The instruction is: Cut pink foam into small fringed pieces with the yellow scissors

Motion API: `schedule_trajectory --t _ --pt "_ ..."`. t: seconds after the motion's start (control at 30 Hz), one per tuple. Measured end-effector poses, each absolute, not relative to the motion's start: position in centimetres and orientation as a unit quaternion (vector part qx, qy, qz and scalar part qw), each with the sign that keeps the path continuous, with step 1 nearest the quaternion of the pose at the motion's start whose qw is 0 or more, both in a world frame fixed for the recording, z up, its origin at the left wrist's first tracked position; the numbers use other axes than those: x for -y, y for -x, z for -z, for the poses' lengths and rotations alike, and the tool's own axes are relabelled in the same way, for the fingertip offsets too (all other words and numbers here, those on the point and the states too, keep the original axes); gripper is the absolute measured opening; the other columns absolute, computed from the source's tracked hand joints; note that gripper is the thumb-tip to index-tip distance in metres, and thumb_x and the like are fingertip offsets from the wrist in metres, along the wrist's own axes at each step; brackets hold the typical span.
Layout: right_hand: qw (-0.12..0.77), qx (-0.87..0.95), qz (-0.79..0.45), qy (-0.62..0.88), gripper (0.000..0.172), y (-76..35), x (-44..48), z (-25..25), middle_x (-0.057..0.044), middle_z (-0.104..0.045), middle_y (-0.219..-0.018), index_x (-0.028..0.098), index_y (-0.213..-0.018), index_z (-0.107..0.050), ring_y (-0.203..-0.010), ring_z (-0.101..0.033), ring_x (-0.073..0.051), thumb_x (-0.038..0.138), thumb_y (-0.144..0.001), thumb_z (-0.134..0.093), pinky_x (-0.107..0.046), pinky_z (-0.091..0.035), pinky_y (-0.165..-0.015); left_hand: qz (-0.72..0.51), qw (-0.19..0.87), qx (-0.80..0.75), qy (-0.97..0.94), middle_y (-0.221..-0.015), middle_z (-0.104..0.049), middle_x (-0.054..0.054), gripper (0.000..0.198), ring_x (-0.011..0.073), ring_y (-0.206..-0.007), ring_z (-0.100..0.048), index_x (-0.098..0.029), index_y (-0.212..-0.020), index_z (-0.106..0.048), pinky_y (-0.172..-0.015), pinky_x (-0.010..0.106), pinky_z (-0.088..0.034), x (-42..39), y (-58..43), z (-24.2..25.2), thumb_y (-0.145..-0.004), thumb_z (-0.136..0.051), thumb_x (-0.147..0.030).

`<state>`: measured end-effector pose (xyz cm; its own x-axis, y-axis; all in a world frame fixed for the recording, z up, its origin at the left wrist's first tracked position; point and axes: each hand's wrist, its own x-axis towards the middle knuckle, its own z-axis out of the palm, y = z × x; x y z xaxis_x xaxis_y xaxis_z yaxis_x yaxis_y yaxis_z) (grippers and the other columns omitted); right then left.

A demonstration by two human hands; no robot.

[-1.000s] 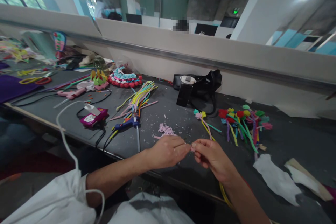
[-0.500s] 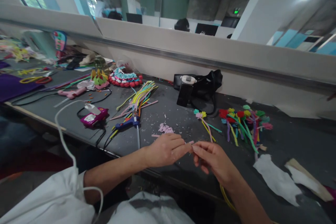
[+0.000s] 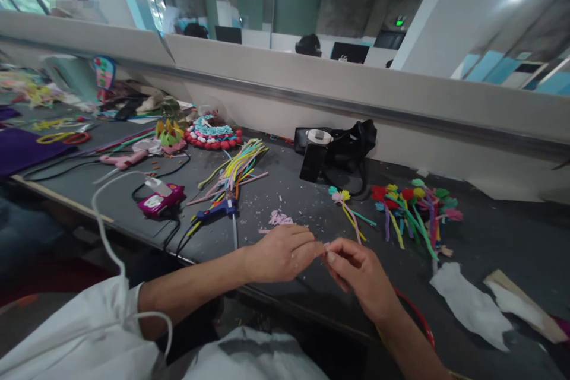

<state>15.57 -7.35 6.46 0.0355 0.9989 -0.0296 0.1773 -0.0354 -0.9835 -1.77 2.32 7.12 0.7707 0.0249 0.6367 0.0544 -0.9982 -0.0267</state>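
My left hand (image 3: 282, 255) and my right hand (image 3: 358, 270) meet fingertip to fingertip above the table's front edge. Pinched between them is a short pink pipe cleaner piece (image 3: 326, 246), mostly covered by the fingers. Red and yellow handle loops (image 3: 421, 316), apparently of scissors, stick out under my right wrist; whether that hand also grips them cannot be made out. Just beyond my left hand lies a heap of short pink cut pieces (image 3: 280, 217). A small pipe cleaner flower bunch (image 3: 342, 197) rests past my right hand.
A blue glue gun (image 3: 218, 209) and a bundle of pipe cleaners (image 3: 240, 163) lie to the left, near a magenta box (image 3: 161, 199) with cables. On the right are several pipe cleaner flowers (image 3: 409, 199) and white scraps (image 3: 472, 306). A black bag (image 3: 351, 148) sits against the partition.
My right fingers have curled in closer around the pink piece, and that hand has turned slightly. The red loop now shows beside my right wrist; earlier only the yellow one was visible.
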Motion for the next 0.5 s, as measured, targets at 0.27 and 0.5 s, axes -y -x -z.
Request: schedule_trajectory --t 0.27,0.5 --pt "0.397 0.708 -0.148 0.566 0.012 -15.6 7.3 -6.0 0.002 -0.054 -0.068 0.021 -0.075 -0.058 -0.062 -0.05 -0.011 0.016 -0.085 -0.052 -0.022 -0.038 -0.062 0.226 -0.24 0.112 0.937 -0.079 -0.065 0.002 0.012 0.0124 -0.072 -0.06 -0.016 -0.094 -0.056 -0.064 0.021 -0.043 -2.4 1.4 -6.9 -0.089 -0.046 -0.013" --pt "0.396 0.694 -0.187 0.572 0.015 -16.1 7.2 -5.7 0.001 -0.055 -0.068 0.02 -0.075 -0.059 -0.064 -0.05 -0.011 0.022 -0.088 -0.052 -0.023 -0.037 -0.062 0.175 -0.343 0.146 0.911 -0.067 -0.059 -0.002 0.011 0.0091 -0.059 -0.052 -0.014 -0.092 -0.058 -0.052 0.018 -0.036 -2.7 1.3 -7.3 -0.089 -0.048 -0.016"
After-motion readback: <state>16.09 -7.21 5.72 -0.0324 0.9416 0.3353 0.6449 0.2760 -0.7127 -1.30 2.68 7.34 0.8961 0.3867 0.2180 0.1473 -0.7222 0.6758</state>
